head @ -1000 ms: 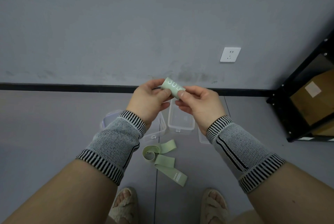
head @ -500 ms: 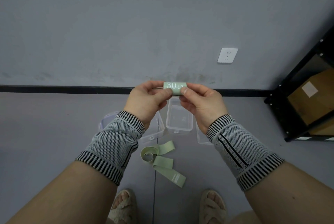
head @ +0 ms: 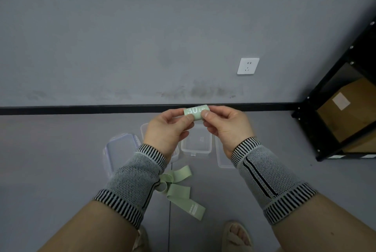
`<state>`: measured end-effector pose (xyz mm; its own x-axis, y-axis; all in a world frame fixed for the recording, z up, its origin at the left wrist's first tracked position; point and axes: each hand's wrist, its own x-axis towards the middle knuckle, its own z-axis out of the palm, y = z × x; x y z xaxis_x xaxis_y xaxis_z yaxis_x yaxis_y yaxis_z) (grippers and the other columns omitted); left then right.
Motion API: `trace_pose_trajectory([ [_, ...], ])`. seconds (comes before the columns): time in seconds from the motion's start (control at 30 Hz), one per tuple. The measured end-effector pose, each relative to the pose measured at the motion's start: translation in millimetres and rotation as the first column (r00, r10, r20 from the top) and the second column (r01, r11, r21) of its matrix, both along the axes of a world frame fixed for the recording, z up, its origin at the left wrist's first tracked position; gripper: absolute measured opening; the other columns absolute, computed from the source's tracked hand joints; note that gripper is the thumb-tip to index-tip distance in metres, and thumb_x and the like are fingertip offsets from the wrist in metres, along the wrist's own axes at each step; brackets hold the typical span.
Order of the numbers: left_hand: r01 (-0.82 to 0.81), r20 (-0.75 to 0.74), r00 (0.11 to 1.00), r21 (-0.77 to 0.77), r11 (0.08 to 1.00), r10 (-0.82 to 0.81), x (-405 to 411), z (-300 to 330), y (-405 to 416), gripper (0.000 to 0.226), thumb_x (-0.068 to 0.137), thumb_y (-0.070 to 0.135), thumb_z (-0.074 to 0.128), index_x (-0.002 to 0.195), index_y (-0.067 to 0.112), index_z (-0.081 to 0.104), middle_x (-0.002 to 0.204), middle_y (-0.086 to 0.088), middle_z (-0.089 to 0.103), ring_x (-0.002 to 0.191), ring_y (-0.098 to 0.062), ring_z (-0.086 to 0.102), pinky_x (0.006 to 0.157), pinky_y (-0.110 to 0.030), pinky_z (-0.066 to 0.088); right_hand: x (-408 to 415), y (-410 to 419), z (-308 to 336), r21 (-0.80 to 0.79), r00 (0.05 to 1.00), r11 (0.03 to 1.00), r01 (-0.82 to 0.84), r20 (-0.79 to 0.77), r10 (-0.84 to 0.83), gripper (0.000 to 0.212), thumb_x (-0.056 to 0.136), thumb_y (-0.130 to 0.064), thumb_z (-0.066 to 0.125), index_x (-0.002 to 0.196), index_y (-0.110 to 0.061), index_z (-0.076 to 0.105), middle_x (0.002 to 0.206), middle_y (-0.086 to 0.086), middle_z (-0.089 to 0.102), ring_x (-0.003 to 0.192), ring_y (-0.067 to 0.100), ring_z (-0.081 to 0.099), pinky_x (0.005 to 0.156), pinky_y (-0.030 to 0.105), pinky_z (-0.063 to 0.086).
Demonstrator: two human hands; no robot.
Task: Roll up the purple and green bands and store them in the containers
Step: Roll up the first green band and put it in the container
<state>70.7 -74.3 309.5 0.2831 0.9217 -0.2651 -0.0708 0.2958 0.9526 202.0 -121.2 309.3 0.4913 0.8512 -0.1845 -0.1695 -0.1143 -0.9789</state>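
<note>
A pale green band rolled into a tight cylinder (head: 196, 111), marked "30 LB", is held level in front of me. My left hand (head: 165, 132) pinches its left end and my right hand (head: 225, 125) pinches its right end. Below the hands, on the grey floor, stands a clear open container (head: 196, 145). A second clear container (head: 145, 129) is mostly hidden behind my left hand. Another green band (head: 180, 189) lies loose and partly unrolled on the floor near my left forearm. No purple band shows.
A clear lid with purple clips (head: 120, 151) lies left of the containers, and another clear lid (head: 222, 157) lies right of them. A black metal shelf (head: 333, 109) holding a cardboard box stands at the right. My sandalled feet (head: 236, 237) are at the bottom edge.
The rolled green band has turned from tilted to level, its "30 LB" print now facing me, and both hands have kept their hold on its ends.
</note>
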Motion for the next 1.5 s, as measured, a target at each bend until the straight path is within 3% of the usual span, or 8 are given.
trace_pose_trajectory([
  [0.2,0.033,-0.211,0.977,0.074,0.997,-0.016,10.2,-35.1,30.3,0.039,0.087,0.025,0.065,0.125,0.028,0.056,0.122,0.005,0.061,0.108,-0.013,0.059,0.094,-0.036,0.05,24.0,27.3,-24.5,-0.079,0.994,0.995,0.063,-0.088,-0.069,0.008,0.083,-0.011,0.069,0.09,-0.014,0.066,0.08,0.005,0.067,0.071,0.012,0.062,0.072,0.025,0.054],
  [0.33,0.146,-0.494,0.868,0.175,0.974,-0.041,7.7,-83.6,63.2,0.044,0.089,0.027,0.061,0.132,0.031,0.051,0.129,0.001,0.057,0.106,-0.006,0.057,0.085,-0.021,0.044,50.1,42.2,-72.2,-0.179,0.986,0.975,0.132,-0.077,-0.147,0.02,0.084,-0.016,0.069,0.103,-0.011,0.066,0.087,0.006,0.07,0.077,0.013,0.065,0.075,0.027,0.055],
  [0.57,0.517,-0.884,0.455,0.163,0.84,-0.108,16.0,-186.1,114.6,0.041,0.092,0.029,0.057,0.132,0.033,0.051,0.134,-0.002,0.055,0.097,-0.016,0.06,0.08,-0.021,0.042,69.2,74.9,-168.2,-0.296,0.973,0.939,0.175,-0.096,-0.211,0.02,0.087,-0.019,0.066,0.106,-0.014,0.066,0.092,0.005,0.071,0.084,0.014,0.065,0.08,0.03,0.055],
  [0.7,0.663,-0.962,0.259,0.109,0.741,-0.089,23.0,-248.9,151.6,0.041,0.091,0.032,0.058,0.131,0.033,0.052,0.138,0.005,0.052,0.128,-0.022,0.042,0.11,-0.038,0.033,79.4,97.7,-212.3,-0.32,0.978,0.933,0.164,-0.069,-0.195,0.015,0.086,-0.021,0.067,0.1,-0.017,0.067,0.088,0.002,0.072,0.082,0.013,0.066,0.079,0.029,0.055],
  [0.83,0.795,-0.995,0.016,-0.046,0.604,-0.098,33.2,-303.6,176.1,0.047,0.089,0.045,0.054,0.135,0.036,0.046,0.148,0.011,0.037,0.136,-0.024,0.026,0.113,-0.043,0.024,90.0,117.1,-254.9,-0.362,0.985,0.921,0.144,-0.037,-0.168,0.008,0.086,-0.023,0.068,0.094,-0.02,0.067,0.09,0.002,0.072,0.083,0.013,0.066,0.079,0.029,0.055],
  [1.0,0.844,-0.986,-0.143,-0.169,0.509,-0.09,47.1,-343.5,183.7,0.045,0.087,0.055,0.051,0.131,0.043,0.048,0.151,0.015,0.029,0.141,-0.022,0.015,0.109,-0.048,0.025,96.8,133.7,-298.1,-0.391,0.985,0.909,0.146,-0.026,-0.17,0.012,0.083,-0.024,0.07,0.094,-0.018,0.068,0.085,0.001,0.073,0.078,0.012,0.067,0.073,0.028,0.054],
  [1.2,0.848,-0.997,-0.055,-0.071,0.525,-0.044,53.4,-358.2,179.2,0.017,0.088,0.041,0.058,0.101,0.041,0.067,0.145,0.009,0.034,0.138,-0.022,0.019,0.108,-0.048,0.022,93.3,136.3,-327.9,-0.395,0.981,0.907,0.144,-0.065,-0.184,0.01,0.084,-0.018,0.07,0.092,-0.013,0.067,0.081,0.006,0.07,0.07,0.013,0.063,0.071,0.026,0.055],
  [1.5,0.867,-0.991,-0.038,-0.095,0.489,-0.126,47.3,-363.6,132.7,0.017,0.09,0.041,0.053,0.1,0.04,0.067,0.141,0.013,0.034,0.137,-0.018,0.017,0.106,-0.044,0.022,87.7,121.9,-344.1,-0.41,0.969,0.899,0.156,-0.114,-0.22,0.008,0.082,-0.017,0.071,0.089,-0.013,0.068,0.077,0.006,0.069,0.066,0.012,0.063,0.063,0.024,0.051],
])
